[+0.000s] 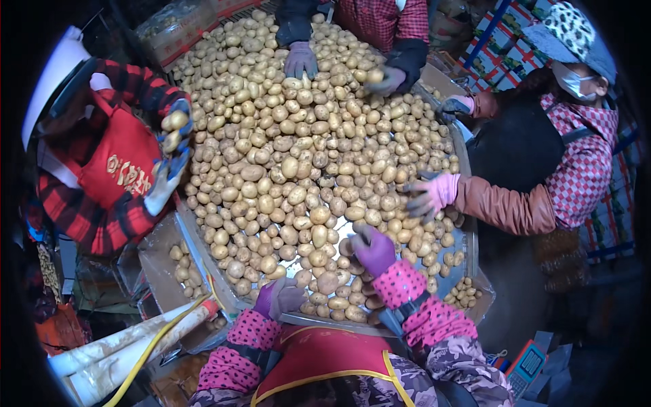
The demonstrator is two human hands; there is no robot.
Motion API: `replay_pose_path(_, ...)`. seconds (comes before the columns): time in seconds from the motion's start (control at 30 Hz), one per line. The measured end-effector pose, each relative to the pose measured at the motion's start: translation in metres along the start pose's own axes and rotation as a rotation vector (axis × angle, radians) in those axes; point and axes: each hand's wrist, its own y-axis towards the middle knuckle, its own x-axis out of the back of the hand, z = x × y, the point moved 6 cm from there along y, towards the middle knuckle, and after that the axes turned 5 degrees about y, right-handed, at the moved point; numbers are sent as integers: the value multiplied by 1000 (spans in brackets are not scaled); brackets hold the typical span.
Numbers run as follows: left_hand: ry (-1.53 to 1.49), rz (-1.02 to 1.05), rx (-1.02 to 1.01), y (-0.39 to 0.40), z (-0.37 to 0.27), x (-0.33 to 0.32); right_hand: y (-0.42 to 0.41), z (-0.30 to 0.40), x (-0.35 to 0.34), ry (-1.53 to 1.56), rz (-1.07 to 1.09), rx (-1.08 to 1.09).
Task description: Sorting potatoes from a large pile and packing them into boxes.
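Note:
A broad heap of potatoes (300, 168) covers the metal sorting table (234, 300) in front of me. My left hand (278, 297), in a purple and grey glove, is at the near edge, its fingers against the closest potatoes. What lies under its palm is hidden. Farther in and to the right, my right hand (374, 249) reaches over the heap in a matching glove. Its bent fingers are beside a potato (346, 247) at a bare, shiny patch of tabletop (343, 231); whether they grip it is unclear.
Co-workers' gloved hands work at the left (170, 173), far side (301, 60) and right (432, 196). Boxes of potatoes stand below left (157, 254) and right (485, 300). White pipes (137, 346) and a yellow hose (152, 346) lie lower left. A calculator-like device (526, 366) sits lower right.

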Motion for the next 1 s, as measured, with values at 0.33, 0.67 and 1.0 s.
replay_pose_path(0.33, 1333, -41, -698, -42, -77, -69, 243, 29, -1, -1044, 316, 85)
replay_pose_path(0.67, -208, 518, -169, 95, -74, -131, 264, 30, 2, -1083, 560, -122)
replay_pose_path(1.0, -492, 384, -349, 89, -123, -166, 224, 24, 22, -480, 282, -129)
